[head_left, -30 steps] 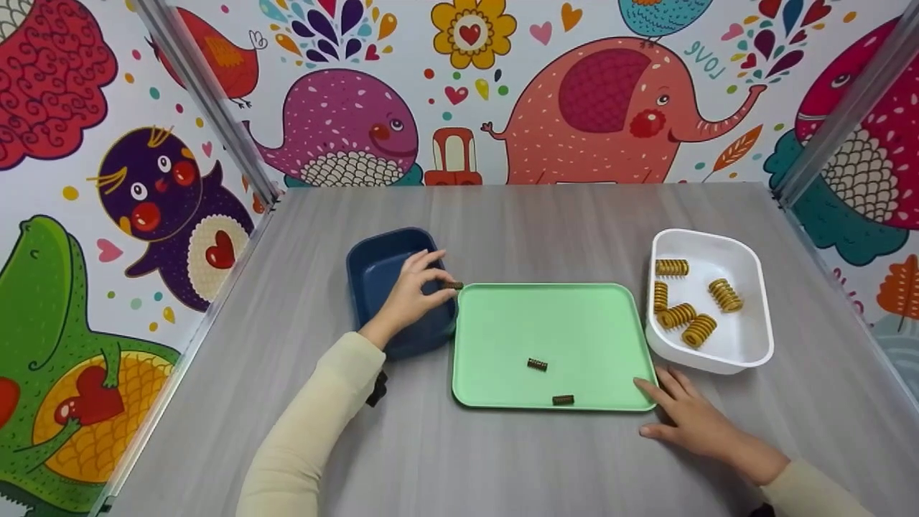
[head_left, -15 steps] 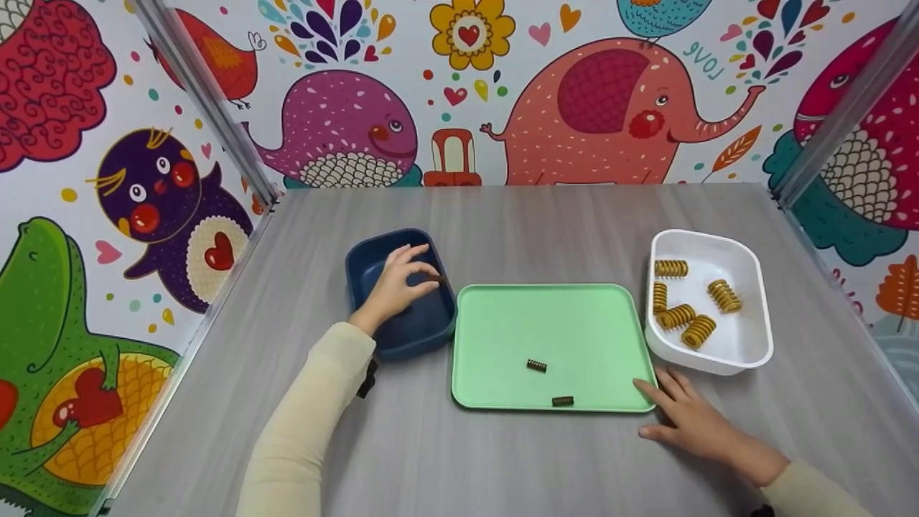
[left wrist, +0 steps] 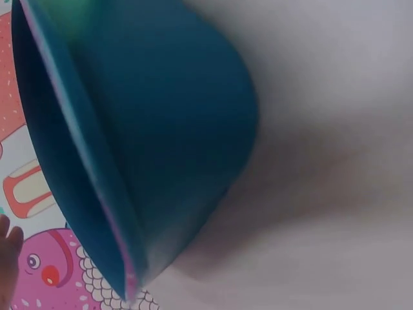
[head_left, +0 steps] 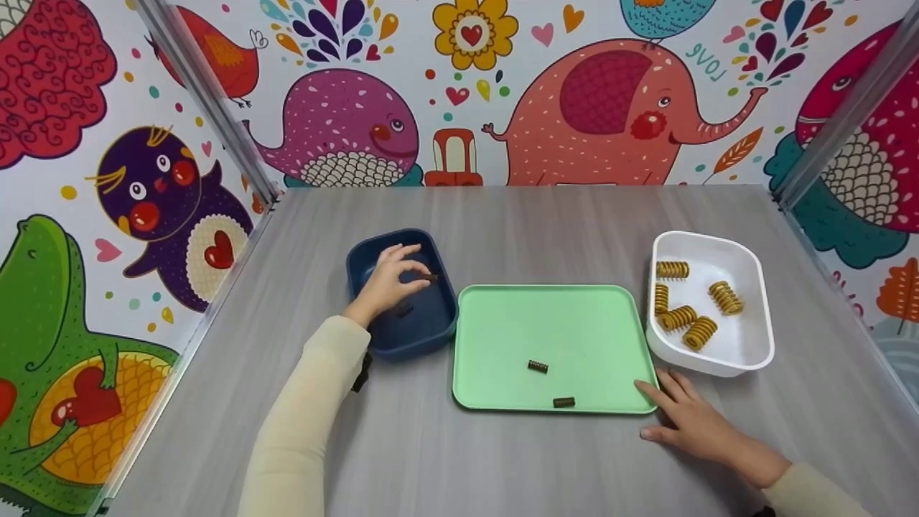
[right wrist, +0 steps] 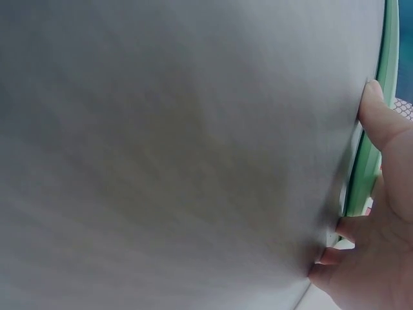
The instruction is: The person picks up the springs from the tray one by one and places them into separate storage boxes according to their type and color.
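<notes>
On the grey table (head_left: 517,237), it looks to me like a spring sort that's nearly wrapped up. The green tray (head_left: 546,316) sits in the middle, with the white bin (head_left: 732,348) just beside it on the right and the blue bin (head_left: 434,327) close by on the left (can't tell if that one's actually touching). The hands are well apart: the right hand (head_left: 693,424) rests at the tray's near right corner with its fingers stretched out and nothing in them, while the left hand (head_left: 385,286) is over the blue bin, holding a small one between thumb and finger. The gold springs (head_left: 673,270), the chunkier kind, all seem dealt with: I count five in the white bin and none on the tray. As for the little ones, the held spring (head_left: 429,277) is pinched above the blue bin, not yet let go, and a dark piece (head_left: 403,309) is already down inside, though the hand may hide more. So what's left, I'd say, is that drop plus the middle spring (head_left: 538,367) and the edge spring (head_left: 564,403), both lying on the tray's near half.
</notes>
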{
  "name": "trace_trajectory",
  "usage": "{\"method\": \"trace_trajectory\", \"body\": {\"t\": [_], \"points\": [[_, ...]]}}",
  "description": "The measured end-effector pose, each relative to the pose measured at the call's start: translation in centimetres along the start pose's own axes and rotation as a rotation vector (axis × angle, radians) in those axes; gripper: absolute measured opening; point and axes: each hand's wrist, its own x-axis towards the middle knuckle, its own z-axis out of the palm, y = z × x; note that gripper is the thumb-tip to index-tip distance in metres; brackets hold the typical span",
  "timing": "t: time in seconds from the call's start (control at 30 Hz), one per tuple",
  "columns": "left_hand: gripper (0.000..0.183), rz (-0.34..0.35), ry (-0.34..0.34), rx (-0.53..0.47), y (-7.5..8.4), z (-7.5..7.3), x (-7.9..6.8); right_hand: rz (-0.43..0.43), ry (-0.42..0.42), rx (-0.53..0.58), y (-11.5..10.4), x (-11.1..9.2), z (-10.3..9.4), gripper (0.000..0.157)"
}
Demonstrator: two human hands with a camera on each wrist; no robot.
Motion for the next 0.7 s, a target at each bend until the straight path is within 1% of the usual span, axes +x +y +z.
{"method": "trace_trajectory", "body": {"t": [0.17, 0.33, 0.47, 0.53, 0.63, 0.7], "points": [[0.015, -0.032, -0.061, 0.031, -0.1, -0.6, 0.6, -0.005, 0.01, -0.003, 0.1, -0.1, 0.0, 0.071], [0.016, -0.063, -0.133, 0.115, -0.2, -0.8, 1.1, -0.013, 0.025, -0.008, 0.2, -0.2, 0.1, 0.07], [0.016, -0.076, -0.205, 0.194, -0.4, -0.7, 1.2, -0.019, 0.03, -0.017, 0.2, -0.2, 0.2, 0.07], [0.015, -0.068, -0.248, 0.249, -0.6, -0.6, 1.2, -0.014, 0.025, -0.016, 0.2, -0.1, 0.1, 0.07], [0.014, -0.035, -0.31, 0.331, -0.9, -0.5, 1.2, -0.006, 0.011, -0.011, 0.2, 0.0, 0.1, 0.071], [0.014, -0.012, -0.34, 0.364, -1.3, -0.3, 1.1, -0.003, 0.002, -0.009, 0.2, 0.0, 0.0, 0.071]]}}
